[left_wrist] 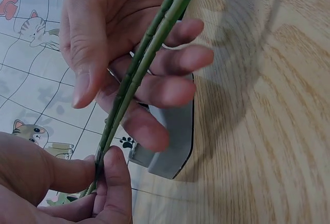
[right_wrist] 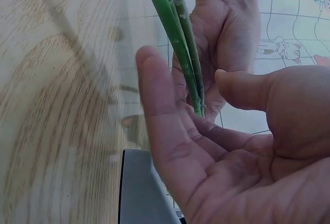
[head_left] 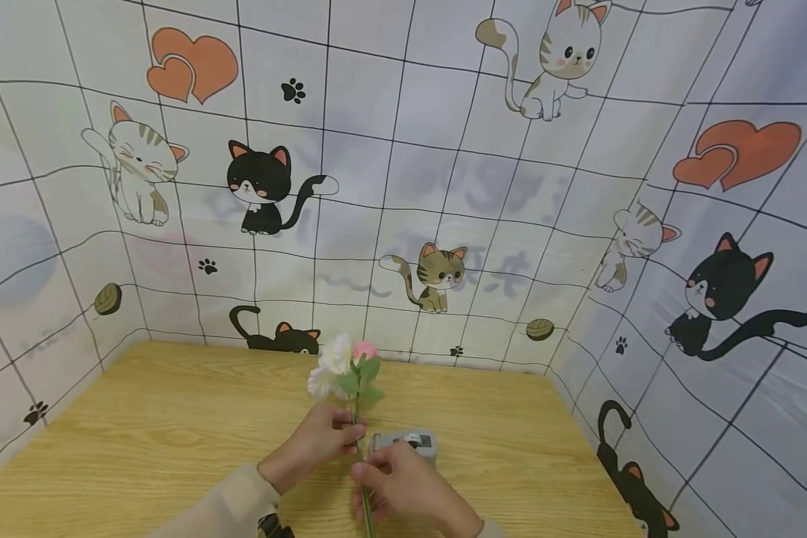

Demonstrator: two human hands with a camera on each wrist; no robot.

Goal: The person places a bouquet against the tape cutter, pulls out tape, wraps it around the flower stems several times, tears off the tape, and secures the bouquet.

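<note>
Several artificial flowers, with white blooms [head_left: 335,355], a pink bloom [head_left: 365,350] and green leaves, stand upright in one bunch over the table. My left hand [head_left: 316,439] pinches their green stems [left_wrist: 154,44] between thumb and fingertips, just below the leaves. Lower down, my right hand [head_left: 410,486] is around the stems with its fingers loosely extended behind them and the thumb [left_wrist: 85,54] held apart. The cut stem ends [right_wrist: 178,2] stick out beyond both hands in the right wrist view. A grey tape dispenser [head_left: 427,444] sits just behind my right hand, partly hidden by it.
The wooden table [head_left: 175,418] runs back to a cloth wall [head_left: 350,246] printed with cats, hearts and a dark grid. More of this cloth [head_left: 746,403] stands along the right side. A dark band [head_left: 272,527] circles the left wrist.
</note>
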